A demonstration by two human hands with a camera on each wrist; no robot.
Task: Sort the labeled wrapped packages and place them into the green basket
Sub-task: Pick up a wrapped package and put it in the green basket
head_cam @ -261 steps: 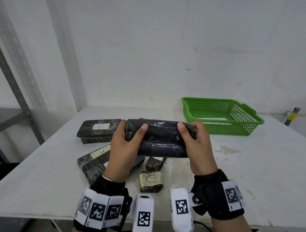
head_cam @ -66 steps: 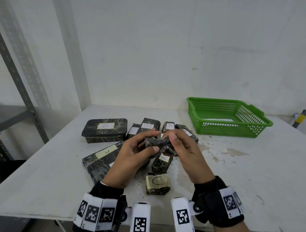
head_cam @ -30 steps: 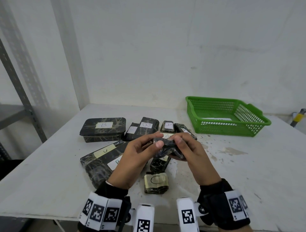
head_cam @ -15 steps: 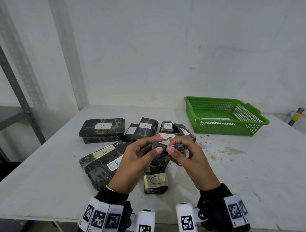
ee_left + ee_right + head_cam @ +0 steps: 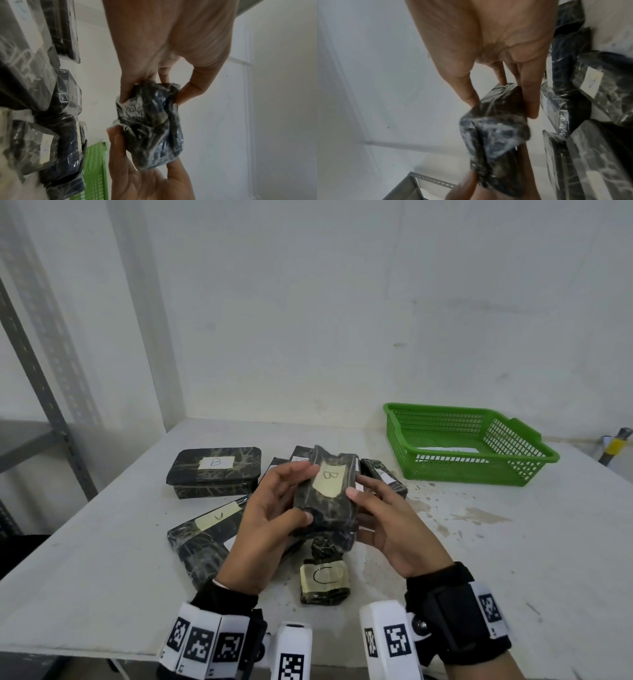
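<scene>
Both hands hold one dark wrapped package [image 5: 327, 498] above the table, its pale label marked B facing up. My left hand [image 5: 274, 508] grips its left side with thumb on the front. My right hand [image 5: 380, 515] grips its right side. The same package [image 5: 150, 124] shows crumpled in the left wrist view, and as a dark package [image 5: 494, 135] in the right wrist view. The green basket [image 5: 479, 470] stands at the back right, only a white sheet showing inside. Other labeled packages lie under and behind the hands: a B box [image 5: 214, 470], a C block [image 5: 323, 580].
A long flat package [image 5: 202, 529] lies left of the hands. More small packages [image 5: 383, 477] sit behind the held one. A grey metal shelf frame [image 5: 41, 392] stands at the left. The table [image 5: 513, 559] has bare stained surface to the right.
The hands have turned the package round, and its B label now faces up. It is held upright and a little higher than before.
</scene>
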